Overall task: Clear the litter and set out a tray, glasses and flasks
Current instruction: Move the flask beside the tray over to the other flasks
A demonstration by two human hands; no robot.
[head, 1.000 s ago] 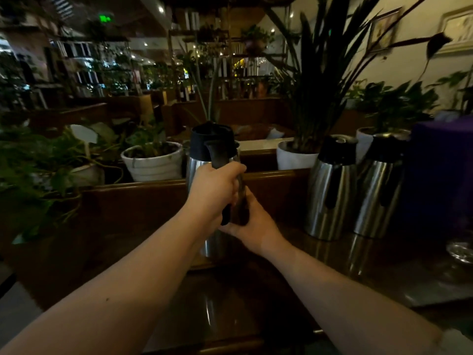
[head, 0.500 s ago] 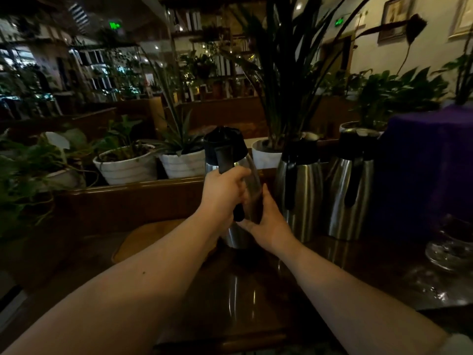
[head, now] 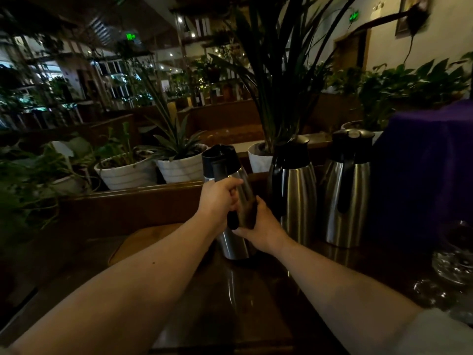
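Observation:
A steel flask with a black lid (head: 231,242) stands tilted on the dark wooden table (head: 245,298), just right of a brown tray (head: 143,242). My left hand (head: 217,198) is closed around its black handle. My right hand (head: 261,226) presses against the flask's lower right side. Two more steel flasks stand upright to the right, one (head: 297,190) close beside the held flask and another (head: 348,185) further right. Clear glasses (head: 453,257) sit at the right edge.
A wooden ledge (head: 128,193) behind the table carries several white plant pots (head: 128,172) with green plants. A purple cloth-covered block (head: 430,160) rises at the right behind the glasses. Dim restaurant shelving fills the background.
The held flask has moved right, off the tray and closer to the two standing flasks. Both hands kept their hold. The view has swung left, showing more of the tray.

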